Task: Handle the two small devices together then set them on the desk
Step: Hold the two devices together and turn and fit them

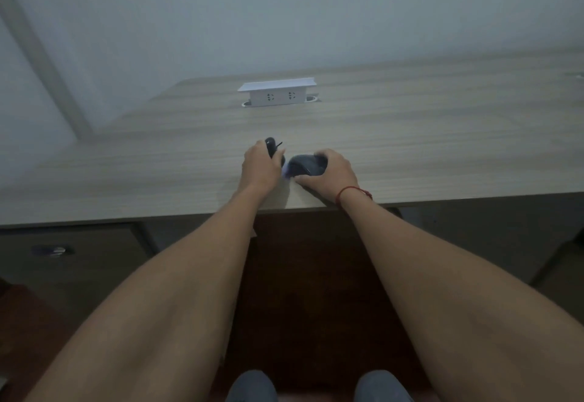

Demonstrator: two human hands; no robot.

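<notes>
left hand gripping small dark device, right hand gripping dark mouse-like device, both lying just nearer than white socket box on desk.

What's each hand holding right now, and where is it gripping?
The left hand wraps the lower body of a small dark device. The right hand grips a larger dark device around its right end.

Nothing readable here, honestly. The two dark devices in the hands show no logo or lettering that I can make out, and the white pop-up socket box on the desk has only plain outlet faces, no markings legible. Too dim and blurry for any print.
</notes>
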